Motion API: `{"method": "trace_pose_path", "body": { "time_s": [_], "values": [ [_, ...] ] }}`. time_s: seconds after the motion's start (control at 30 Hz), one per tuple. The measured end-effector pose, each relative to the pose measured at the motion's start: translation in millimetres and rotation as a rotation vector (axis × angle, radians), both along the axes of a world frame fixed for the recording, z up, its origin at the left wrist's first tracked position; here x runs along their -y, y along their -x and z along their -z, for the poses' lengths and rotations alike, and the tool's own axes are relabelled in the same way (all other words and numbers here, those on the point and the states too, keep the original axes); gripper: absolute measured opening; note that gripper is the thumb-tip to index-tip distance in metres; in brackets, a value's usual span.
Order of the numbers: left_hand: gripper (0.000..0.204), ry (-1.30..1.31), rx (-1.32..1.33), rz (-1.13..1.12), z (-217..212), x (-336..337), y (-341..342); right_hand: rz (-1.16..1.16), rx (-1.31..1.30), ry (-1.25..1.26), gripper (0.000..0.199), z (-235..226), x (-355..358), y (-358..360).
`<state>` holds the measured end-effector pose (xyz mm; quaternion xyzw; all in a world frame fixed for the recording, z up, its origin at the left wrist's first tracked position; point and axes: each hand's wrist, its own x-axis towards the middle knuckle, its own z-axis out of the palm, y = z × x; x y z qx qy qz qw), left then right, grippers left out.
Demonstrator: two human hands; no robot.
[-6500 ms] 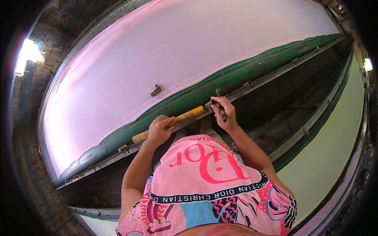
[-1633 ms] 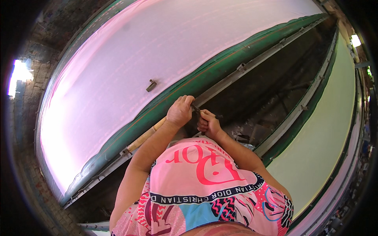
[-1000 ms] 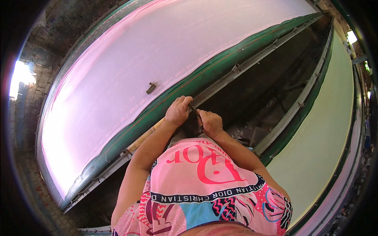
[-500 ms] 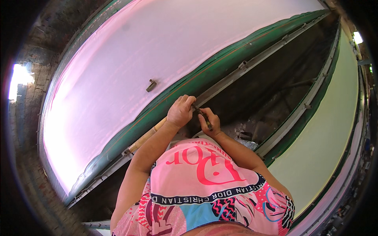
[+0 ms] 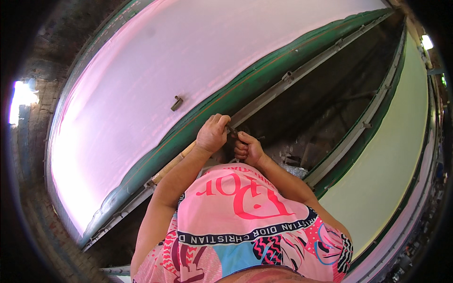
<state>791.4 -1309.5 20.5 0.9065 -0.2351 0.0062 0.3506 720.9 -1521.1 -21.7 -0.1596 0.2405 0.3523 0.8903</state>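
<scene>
My left hand [image 5: 212, 133] is closed at the edge of a metal rail [image 5: 264, 98] that runs along the long table's green side. What its fingers grip is hidden. Just to its right, my right hand [image 5: 249, 149] makes a fist around a slim dark metal tool [image 5: 261, 138]. One end of that tool sticks out past the thumb, while the other meets my left fingertips. A small metal bracket [image 5: 177, 103] lies on the pink sheet [image 5: 141, 89] covering the table, beyond my left hand.
A tan pole [image 5: 173, 163] lies along the rail under my left forearm. Small metal stops [image 5: 288, 76] sit along the rail. A dark gap [image 5: 325, 108] separates this table from a second table [image 5: 377, 184] with pale yellow cloth on the right. Crumpled silvery material [image 5: 295, 170] lies below.
The dark tool in my right hand has turned from slanting down toward me to lying nearly level. My right fist has curled tighter and rolled over. My left hand stays at the rail.
</scene>
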Motion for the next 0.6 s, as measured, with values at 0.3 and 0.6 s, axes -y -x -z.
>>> {"method": "trace_pose_path", "body": {
  "time_s": [0.3,0.6],
  "values": [
    [0.047,-0.119,-0.010,-0.217,-5,-25,18,0.046,0.755,1.145,0.023,-2,2,18],
    [0.037,-0.155,-0.115,-0.268,-6,-58,41,-0.196,1.143,1.156,0.020,-54,-28,-10]
  ]
}}
